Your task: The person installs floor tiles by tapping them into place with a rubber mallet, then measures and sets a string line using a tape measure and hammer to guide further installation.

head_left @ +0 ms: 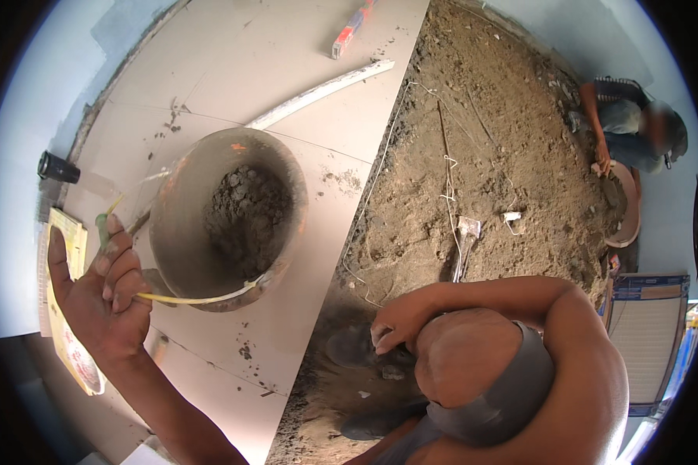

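A grey bucket (227, 147), its inside coated with mortar, stands tilted on the pale tiles at left. Dark, wet-looking mortar (248, 221) lies in it. Its thin yellow-white handle (182, 299) rises from the rim to my left hand (112, 287), whose curled fingers close round it. One finger sticks out. A bit of green grip (102, 228) shows beyond the fingers. My right arm bends across my bare knee (465, 349), below which a grey cloth edge shows. From there my right hand (399, 322) hangs, loosely bent, with nothing visible in it, above a dark shoe (350, 346).
Sandy soil (520, 155) meets the tiles along a slanting edge, with string and a metal-headed tool (467, 227) on it. A co-worker (628, 124) crouches at right, holding a pinkish basin (633, 213). A white strip (326, 94) and black cup (57, 167) lie left.
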A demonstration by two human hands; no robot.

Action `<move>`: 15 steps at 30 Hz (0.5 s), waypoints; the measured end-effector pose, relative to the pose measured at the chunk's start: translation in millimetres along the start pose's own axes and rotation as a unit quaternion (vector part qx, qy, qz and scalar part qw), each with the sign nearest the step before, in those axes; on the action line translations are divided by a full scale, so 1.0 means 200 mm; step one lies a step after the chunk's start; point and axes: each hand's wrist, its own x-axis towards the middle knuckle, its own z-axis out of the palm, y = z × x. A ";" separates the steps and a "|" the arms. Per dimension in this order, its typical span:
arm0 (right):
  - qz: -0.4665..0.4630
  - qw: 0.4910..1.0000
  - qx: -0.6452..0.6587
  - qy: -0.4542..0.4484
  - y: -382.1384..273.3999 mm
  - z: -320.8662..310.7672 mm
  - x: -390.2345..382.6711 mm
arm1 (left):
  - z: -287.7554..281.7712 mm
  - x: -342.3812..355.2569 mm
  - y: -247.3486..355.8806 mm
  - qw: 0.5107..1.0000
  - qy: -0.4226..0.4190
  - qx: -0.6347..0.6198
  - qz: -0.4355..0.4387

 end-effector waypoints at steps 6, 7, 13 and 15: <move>-0.149 0.980 0.112 0.069 -0.58 -0.40 -0.26 | -0.37 -0.08 0.05 0.985 0.028 0.144 0.087; -0.215 0.971 0.105 0.006 -0.67 -0.42 -0.24 | -0.48 -0.14 0.03 0.955 0.070 0.253 0.138; -0.272 0.856 0.341 -0.278 -0.60 -0.34 0.15 | -1.04 -1.14 -0.15 0.825 0.203 0.525 -0.056; -0.118 0.917 0.291 -0.247 -0.52 -0.29 0.22 | -1.21 -1.57 -0.33 0.860 0.240 0.435 -0.115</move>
